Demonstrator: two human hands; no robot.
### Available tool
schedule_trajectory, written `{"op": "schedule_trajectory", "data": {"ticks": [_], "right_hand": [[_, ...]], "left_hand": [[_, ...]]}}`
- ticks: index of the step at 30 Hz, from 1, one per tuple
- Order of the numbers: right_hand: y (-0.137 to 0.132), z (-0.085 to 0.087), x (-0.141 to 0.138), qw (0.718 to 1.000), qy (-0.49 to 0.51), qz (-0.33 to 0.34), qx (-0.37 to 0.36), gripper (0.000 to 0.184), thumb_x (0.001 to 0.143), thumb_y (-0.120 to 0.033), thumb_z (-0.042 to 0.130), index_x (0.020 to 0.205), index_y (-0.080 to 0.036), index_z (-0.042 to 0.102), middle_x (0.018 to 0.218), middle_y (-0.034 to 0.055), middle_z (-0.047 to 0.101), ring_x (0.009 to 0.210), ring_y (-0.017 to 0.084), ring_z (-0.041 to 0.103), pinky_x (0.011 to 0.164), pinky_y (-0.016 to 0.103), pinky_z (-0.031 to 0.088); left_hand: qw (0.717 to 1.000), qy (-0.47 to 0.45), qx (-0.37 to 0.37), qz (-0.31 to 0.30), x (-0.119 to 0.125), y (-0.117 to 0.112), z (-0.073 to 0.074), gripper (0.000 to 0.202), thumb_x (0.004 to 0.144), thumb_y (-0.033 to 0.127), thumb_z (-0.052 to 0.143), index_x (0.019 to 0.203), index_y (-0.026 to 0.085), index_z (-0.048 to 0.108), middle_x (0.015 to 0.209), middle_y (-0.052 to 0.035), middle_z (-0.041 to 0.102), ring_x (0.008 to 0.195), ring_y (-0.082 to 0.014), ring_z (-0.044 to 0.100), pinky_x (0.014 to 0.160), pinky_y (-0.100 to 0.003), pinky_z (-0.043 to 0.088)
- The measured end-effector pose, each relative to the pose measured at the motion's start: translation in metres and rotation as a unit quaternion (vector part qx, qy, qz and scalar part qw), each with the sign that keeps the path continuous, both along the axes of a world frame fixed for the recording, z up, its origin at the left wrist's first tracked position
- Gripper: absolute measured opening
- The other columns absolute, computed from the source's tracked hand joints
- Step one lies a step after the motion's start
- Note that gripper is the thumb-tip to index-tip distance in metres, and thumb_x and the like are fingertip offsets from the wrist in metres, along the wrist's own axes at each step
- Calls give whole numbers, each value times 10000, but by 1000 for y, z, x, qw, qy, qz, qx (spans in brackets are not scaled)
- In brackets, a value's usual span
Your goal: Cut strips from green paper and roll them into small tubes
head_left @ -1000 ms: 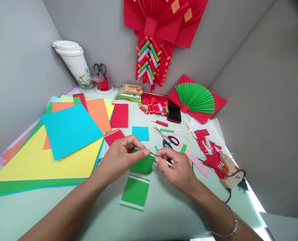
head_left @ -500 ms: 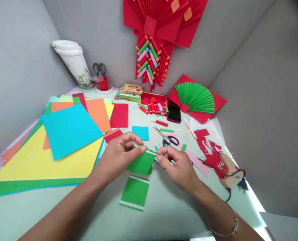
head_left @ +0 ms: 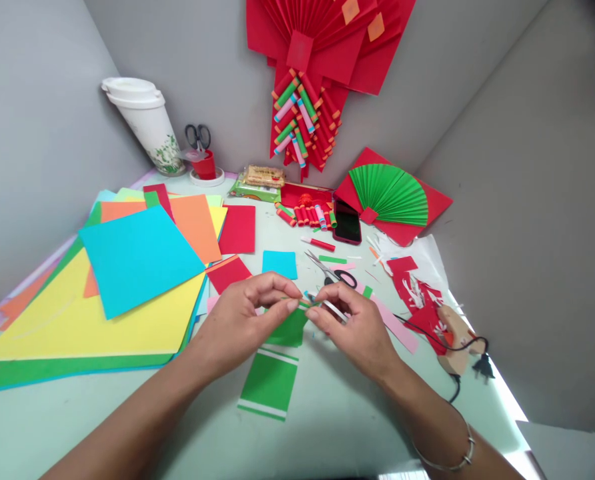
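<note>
Close together, left grip (head_left: pixel 250 310) and right grip (head_left: pixel 355 327) pinch green paper's (head_left: pixel 288 329) far edge.

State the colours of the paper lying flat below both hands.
Green paper with two white stripes, seen in the head view.

the head view looks forward and down, from close over the table (head_left: pixel 347 427) toward a grey wall (head_left: pixel 217 60).
</note>
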State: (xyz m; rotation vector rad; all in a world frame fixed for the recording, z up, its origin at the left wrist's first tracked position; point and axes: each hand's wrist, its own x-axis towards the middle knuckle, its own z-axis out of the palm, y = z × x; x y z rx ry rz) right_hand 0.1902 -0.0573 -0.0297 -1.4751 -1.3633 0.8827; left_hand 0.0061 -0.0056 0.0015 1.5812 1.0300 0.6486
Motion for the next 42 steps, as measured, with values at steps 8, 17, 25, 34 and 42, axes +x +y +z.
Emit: {"op": "schedule_trajectory", "data": {"ticks": [8,17,25,34,42], "right_hand": [[-1,-4,3,999,-25,34,-28,91,819,-304,655,847,-218,661,607,-56,482,577,122,443,552,240,372],[0,-1,9,997,-27,50,-46,144,858,-329,607,839,-205,678,594,-58,458,576,119,423,564,248,341],[-2,-1,8,997,-42,54,-42,114,857,-295,602,826,-206,667,595,-59,463,567,114,426,550,242,337],[-4,-2,6,995,-53,71,-37,93,854,-263,618,843,-212,695,603,-55,500,574,112,454,561,237,359],[-3,-3,8,995,-43,73,-44,95,866,-261,598,840,-208,672,602,-64,460,576,110,428,573,243,354]], "left_hand": [[997,-2,13,73,-2,0,0,180,813,397,713,870,231,675,719,22,723,699,-153,641,601,-233,450],[995,-11,-51,89,-5,6,-5,294,805,483,712,908,216,647,777,6,720,657,-140,609,558,-222,451],[997,-1,-50,51,-3,10,-9,336,709,427,803,918,209,656,877,-15,741,756,-167,642,642,-256,485],[999,23,-12,47,1,8,-7,234,761,381,746,882,203,654,822,16,695,754,-148,622,662,-244,463],[998,32,-9,47,-3,8,-5,190,800,387,708,833,208,652,776,40,662,693,-121,583,619,-227,427]]}}
